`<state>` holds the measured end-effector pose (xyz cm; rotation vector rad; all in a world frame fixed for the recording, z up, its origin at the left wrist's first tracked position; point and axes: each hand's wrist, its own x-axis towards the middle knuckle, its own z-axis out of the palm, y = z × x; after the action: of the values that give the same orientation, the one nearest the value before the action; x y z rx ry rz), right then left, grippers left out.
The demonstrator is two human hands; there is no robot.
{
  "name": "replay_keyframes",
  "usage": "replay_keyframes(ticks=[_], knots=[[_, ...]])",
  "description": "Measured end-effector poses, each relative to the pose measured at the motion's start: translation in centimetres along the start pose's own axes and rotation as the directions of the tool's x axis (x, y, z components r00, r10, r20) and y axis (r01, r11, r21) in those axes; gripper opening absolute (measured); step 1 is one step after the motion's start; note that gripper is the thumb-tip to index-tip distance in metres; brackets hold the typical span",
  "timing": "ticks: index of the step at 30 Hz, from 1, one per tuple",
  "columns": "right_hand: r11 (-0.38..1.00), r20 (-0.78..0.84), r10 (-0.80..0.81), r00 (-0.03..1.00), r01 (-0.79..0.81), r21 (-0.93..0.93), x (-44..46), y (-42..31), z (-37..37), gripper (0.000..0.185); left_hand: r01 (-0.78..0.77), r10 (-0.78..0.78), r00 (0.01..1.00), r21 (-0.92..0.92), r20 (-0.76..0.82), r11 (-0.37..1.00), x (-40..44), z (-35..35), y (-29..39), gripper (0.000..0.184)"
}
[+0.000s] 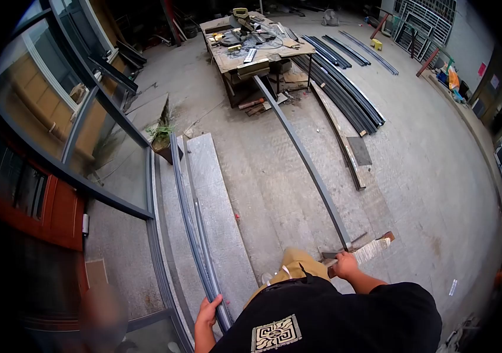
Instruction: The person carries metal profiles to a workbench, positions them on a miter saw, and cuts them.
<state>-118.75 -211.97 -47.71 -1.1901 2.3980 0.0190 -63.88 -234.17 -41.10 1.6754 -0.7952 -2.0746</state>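
Insp. notes: long bar (300, 147) at my R fingers (341, 257) looks like metal, smooth, satin-matt. Slim lengths (203, 267) in my L fingers (214, 301): smooth w/ slight sheen; metal or plastic, can't tell. Worktop (291, 49): wood-look, matt, worn. Dark profiles (345, 97): smooth, semi-gloss. Plank (338, 134): wood, rough, matt. Flr (433, 147): concrete-type, matt, stained. Slab (211, 173): stone-look, matt. Panes (112, 156): clear glass, glossy. My shirt (357, 317) & trousers (299, 262): matt cloth.
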Motion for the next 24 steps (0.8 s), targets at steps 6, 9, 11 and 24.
replay_keyframes(ticks=[6, 9, 11, 24], knots=[[0.996, 0.069, 0.066, 0.995, -0.07, 0.063, 11.9, -1.6, -2.2, 0.041, -0.025, 0.025, 1.0, 0.015, -0.015, 1.0, 9.0, 3.4, 10.3, 0.03], [0.991, 0.133, 0.039, 0.99, -0.055, 0.118, 22.7, -2.9, -3.4, 0.041, -0.027, 0.028, 0.999, 0.033, -0.043, 0.999, 13.2, 5.8, 16.2, 0.031], [0.979, 0.14, 0.006, 0.99, -0.035, 0.202, 31.0, -5.4, -6.2, 0.04, -0.023, 0.025, 0.999, 0.045, -0.034, 0.999, 16.2, 7.2, 19.8, 0.032], [0.812, -0.014, -0.268, 0.963, 0.234, 0.534, 70.5, -32.0, -25.8, 0.041, 0.068, -0.053, 0.991, -0.118, 0.127, 0.991, 37.7, 13.6, 45.4, 0.034]])
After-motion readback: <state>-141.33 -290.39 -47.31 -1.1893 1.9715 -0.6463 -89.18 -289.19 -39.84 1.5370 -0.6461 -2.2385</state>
